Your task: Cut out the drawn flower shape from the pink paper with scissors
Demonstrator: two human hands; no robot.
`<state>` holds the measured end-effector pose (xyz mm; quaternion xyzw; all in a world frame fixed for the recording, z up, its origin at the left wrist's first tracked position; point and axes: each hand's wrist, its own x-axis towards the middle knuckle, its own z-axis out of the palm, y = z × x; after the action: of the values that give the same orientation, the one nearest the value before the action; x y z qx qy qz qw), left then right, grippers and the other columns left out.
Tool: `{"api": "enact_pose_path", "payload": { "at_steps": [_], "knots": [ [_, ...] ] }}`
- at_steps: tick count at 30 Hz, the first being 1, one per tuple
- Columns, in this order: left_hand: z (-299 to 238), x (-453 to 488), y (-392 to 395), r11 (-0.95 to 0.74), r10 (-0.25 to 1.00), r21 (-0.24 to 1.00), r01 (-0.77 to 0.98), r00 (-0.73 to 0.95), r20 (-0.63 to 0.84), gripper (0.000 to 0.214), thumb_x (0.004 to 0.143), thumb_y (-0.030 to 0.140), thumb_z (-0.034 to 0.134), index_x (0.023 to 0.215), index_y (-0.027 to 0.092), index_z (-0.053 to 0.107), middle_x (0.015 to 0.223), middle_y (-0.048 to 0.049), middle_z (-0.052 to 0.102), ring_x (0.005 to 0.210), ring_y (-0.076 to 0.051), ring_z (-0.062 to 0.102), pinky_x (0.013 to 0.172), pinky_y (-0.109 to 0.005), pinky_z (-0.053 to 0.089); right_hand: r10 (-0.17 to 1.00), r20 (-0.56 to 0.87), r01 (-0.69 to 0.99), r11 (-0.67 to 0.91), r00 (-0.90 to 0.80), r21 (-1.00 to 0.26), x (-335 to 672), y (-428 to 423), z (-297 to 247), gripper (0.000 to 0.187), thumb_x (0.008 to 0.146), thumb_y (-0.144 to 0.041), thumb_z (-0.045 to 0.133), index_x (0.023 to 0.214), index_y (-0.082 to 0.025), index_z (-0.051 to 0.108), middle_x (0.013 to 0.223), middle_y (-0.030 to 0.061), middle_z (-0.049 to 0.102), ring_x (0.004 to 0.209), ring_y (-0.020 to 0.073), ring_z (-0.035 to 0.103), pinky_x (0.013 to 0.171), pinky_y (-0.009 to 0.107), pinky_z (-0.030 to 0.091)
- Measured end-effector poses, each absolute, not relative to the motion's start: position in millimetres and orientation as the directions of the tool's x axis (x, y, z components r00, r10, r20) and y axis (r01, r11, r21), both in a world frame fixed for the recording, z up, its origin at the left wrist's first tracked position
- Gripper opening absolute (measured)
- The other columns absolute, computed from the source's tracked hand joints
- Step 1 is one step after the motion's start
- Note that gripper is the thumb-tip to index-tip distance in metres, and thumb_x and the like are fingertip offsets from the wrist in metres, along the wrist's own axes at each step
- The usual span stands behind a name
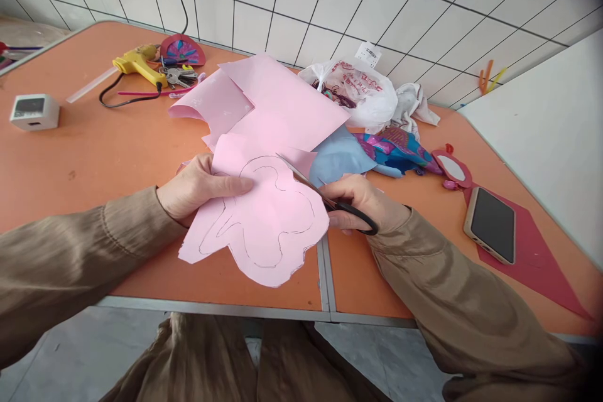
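My left hand [200, 187] pinches the left side of a pink sheet [264, 220], thumb on top. Dark curved outlines of a rounded, lobed shape are drawn on it, and its lower and right edges are cut wavy. In my right hand [355, 201] is a pair of scissors [348, 208] with black handles, my fingers wrapped round them. The scissor blades point up and left along the sheet's upper right edge. Part of the blades is hidden by the sheet. Beyond it, larger pink sheets [282, 100] lie overlapping on the orange table [136, 151].
A yellow glue gun [141, 68], keys [180, 76] and a white box-shaped device [35, 112] stand at the left. Behind lies a white plastic bag [372, 97]. Blue material [336, 157] and a phone [492, 224] on red sheet [541, 264] are at the right. A tiled wall closes the back.
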<state>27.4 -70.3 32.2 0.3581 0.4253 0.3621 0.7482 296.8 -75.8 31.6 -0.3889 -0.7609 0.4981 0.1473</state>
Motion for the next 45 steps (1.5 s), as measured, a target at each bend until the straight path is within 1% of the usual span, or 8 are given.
{"api": "enact_pose_path", "payload": {
  "at_steps": [4, 10, 16, 21, 29, 36, 42, 45],
  "knots": [
    [32, 27, -70, 0.493, 0.839, 0.839, -0.23, 0.38, -0.389, 0.016, 0.064, 0.016, 0.087, 0.079, 0.015, 0.081, 0.077, -0.0065, 0.08, 0.066, -0.023, 0.075, 0.066, -0.03, 0.064, 0.739, -0.166, 0.444, 0.197, -0.653, -0.874, 297, -76, 32, 0.025, 0.084, -0.037, 0.067, 0.077, -0.014, 0.062, 0.049, -0.0076, 0.044, 0.038, 0.0059, 0.047, 0.038, 0.016, 0.034],
    [28, 27, -69, 0.492, 0.828, 0.833, -0.253, 0.433, -0.358, 0.019, 0.064, 0.02, 0.088, 0.08, 0.016, 0.081, 0.08, -0.0082, 0.08, 0.074, -0.029, 0.077, 0.072, -0.037, 0.065, 0.733, -0.174, 0.452, 0.199, -0.657, -0.87, 297, -75, 32, 0.023, 0.084, -0.036, 0.066, 0.079, -0.014, 0.064, 0.049, -0.0069, 0.046, 0.038, 0.0066, 0.047, 0.038, 0.017, 0.035],
    [22, 25, -66, 0.443, 0.86, 0.846, -0.298, 0.408, -0.306, 0.025, 0.066, 0.036, 0.088, 0.077, 0.015, 0.08, 0.078, -0.0099, 0.079, 0.073, -0.03, 0.077, 0.063, -0.033, 0.064, 0.728, -0.193, 0.436, 0.159, -0.657, -0.886, 296, -76, 29, 0.023, 0.081, -0.036, 0.067, 0.08, -0.013, 0.065, 0.05, -0.0067, 0.046, 0.04, 0.0075, 0.049, 0.038, 0.017, 0.035],
    [20, 27, -65, 0.433, 0.881, 0.846, -0.311, 0.345, -0.324, 0.016, 0.067, 0.027, 0.088, 0.071, 0.015, 0.079, 0.07, -0.005, 0.077, 0.06, -0.021, 0.074, 0.056, -0.027, 0.063, 0.736, -0.179, 0.432, 0.167, -0.653, -0.886, 295, -77, 28, 0.024, 0.082, -0.037, 0.066, 0.08, -0.013, 0.066, 0.048, -0.007, 0.046, 0.039, 0.007, 0.047, 0.039, 0.017, 0.036],
    [19, 27, -67, 0.463, 0.864, 0.837, -0.291, 0.358, -0.353, 0.015, 0.071, 0.027, 0.085, 0.076, 0.014, 0.079, 0.078, -0.0087, 0.079, 0.063, -0.024, 0.075, 0.059, -0.03, 0.064, 0.746, -0.205, 0.439, 0.128, -0.634, -0.889, 296, -76, 23, 0.029, 0.079, -0.041, 0.071, 0.079, -0.013, 0.066, 0.049, -0.0074, 0.045, 0.039, 0.0063, 0.049, 0.039, 0.015, 0.035],
    [18, 29, -68, 0.469, 0.863, 0.815, -0.339, 0.371, -0.343, 0.016, 0.07, 0.026, 0.087, 0.075, 0.013, 0.079, 0.074, -0.0075, 0.079, 0.062, -0.021, 0.074, 0.059, -0.028, 0.064, 0.699, -0.106, 0.296, 0.157, -0.707, -0.942, 297, -68, 7, 0.037, 0.077, -0.048, 0.074, 0.072, -0.014, 0.06, 0.045, -0.0079, 0.045, 0.031, 0.0062, 0.046, 0.031, 0.015, 0.029],
    [16, 27, -67, 0.372, 0.902, 0.888, -0.269, 0.332, -0.277, 0.021, 0.068, 0.033, 0.088, 0.074, 0.016, 0.079, 0.07, -0.0065, 0.078, 0.06, -0.023, 0.074, 0.055, -0.029, 0.062, 0.696, -0.143, 0.326, 0.138, -0.703, -0.935, 295, -70, 10, 0.033, 0.078, -0.044, 0.072, 0.077, -0.013, 0.063, 0.047, -0.0065, 0.048, 0.035, 0.0079, 0.049, 0.033, 0.016, 0.032],
    [14, 26, -66, 0.314, 0.923, 0.922, -0.226, 0.3, -0.24, 0.024, 0.066, 0.037, 0.089, 0.073, 0.016, 0.079, 0.071, -0.0066, 0.078, 0.06, -0.025, 0.074, 0.055, -0.031, 0.062, 0.683, -0.121, 0.285, 0.133, -0.721, -0.949, 294, -70, 11, 0.04, 0.078, -0.051, 0.072, 0.075, -0.013, 0.062, 0.047, -0.0051, 0.05, 0.036, 0.0078, 0.047, 0.033, 0.017, 0.031]
  ]
}}
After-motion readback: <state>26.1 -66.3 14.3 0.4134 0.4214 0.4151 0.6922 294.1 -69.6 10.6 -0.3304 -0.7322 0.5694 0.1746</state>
